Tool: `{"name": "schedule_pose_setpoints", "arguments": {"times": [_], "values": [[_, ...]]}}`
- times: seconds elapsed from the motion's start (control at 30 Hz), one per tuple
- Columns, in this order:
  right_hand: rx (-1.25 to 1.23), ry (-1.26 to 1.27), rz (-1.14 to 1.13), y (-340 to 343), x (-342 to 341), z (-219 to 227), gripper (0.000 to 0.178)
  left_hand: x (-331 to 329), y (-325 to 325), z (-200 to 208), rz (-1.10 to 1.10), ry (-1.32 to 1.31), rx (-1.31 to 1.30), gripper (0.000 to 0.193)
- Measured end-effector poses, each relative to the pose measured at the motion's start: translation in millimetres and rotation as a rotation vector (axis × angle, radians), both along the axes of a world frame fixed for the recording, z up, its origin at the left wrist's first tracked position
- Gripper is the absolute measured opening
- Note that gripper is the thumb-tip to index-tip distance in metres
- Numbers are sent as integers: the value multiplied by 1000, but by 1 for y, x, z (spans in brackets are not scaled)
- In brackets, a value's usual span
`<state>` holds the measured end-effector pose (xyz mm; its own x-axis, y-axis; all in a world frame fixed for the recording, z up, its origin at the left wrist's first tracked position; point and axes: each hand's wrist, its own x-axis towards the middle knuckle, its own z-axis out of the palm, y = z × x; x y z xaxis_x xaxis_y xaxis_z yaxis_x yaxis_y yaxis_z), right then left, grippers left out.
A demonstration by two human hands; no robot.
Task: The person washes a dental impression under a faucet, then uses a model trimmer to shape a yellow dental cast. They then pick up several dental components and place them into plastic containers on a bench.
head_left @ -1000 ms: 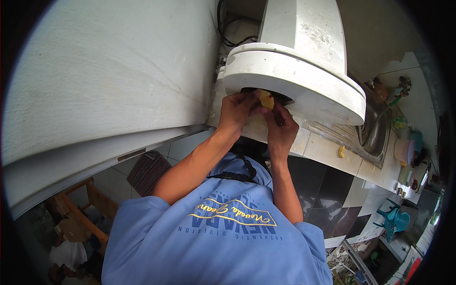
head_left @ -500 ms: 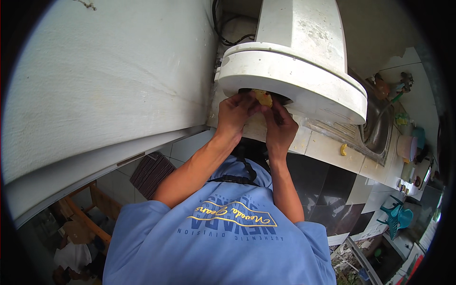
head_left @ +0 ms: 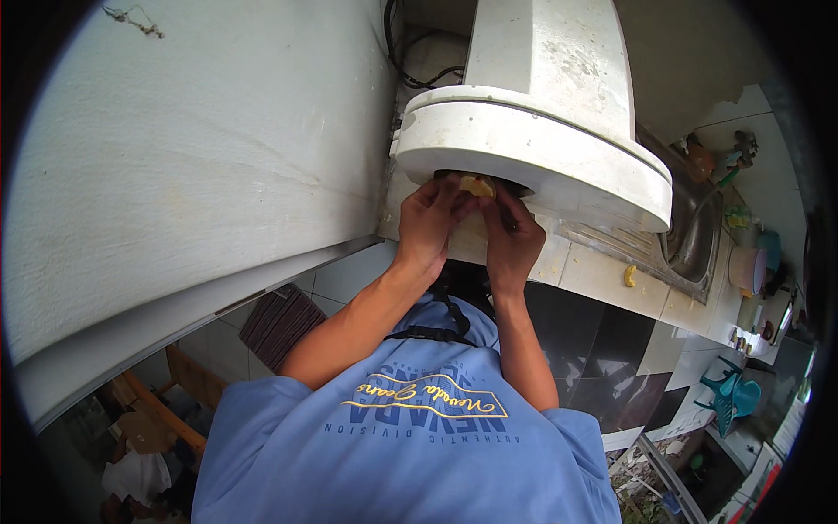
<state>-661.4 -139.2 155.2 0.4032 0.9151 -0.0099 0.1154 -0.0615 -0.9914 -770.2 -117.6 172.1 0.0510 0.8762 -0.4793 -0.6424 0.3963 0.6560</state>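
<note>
Both hands meet just under the front edge of a white curved hood point(head_left: 532, 135). Between their fingertips is a small yellow piece point(head_left: 477, 185) with an uneven outline and dark reddish specks; its exact kind is hard to make out. My left hand point(head_left: 425, 225) pinches it from the left, fingers bent and partly in shadow. From the other side, my right hand point(head_left: 513, 236) grips its lower right edge with thumb and fingers. Behind the hands a dark round shape shows in part, mostly covered by the hood.
A tiled counter point(head_left: 602, 281) runs right to a steel sink point(head_left: 694, 249), with another yellow piece point(head_left: 629, 276) near its front edge. A big white panel point(head_left: 218, 148) stands close on the left. Teal plastic items point(head_left: 733, 397) sit far right.
The yellow piece has dropped slightly and tipped flatter between the fingers. Both hands keep nearly the same place, and the view has shifted a little.
</note>
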Motion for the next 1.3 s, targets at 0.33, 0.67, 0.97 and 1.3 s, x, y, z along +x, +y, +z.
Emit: {"name": "schedule_pose_setpoints", "arguments": {"times": [0.33,0.67,0.97,1.3], "values": [[-37,-258,48,0,5,12,26,4,1,-8,79,-15,-14,23],[-23,-265,33,5,4,7,25,11,-1,-7,156,-24,-55,20],[-50,-294,16,6,0,9,25,14,-6,-5,199,-26,-48,19],[-21,-389,-3,9,-6,11,21,15,-13,-6,244,-59,0,15]]}}
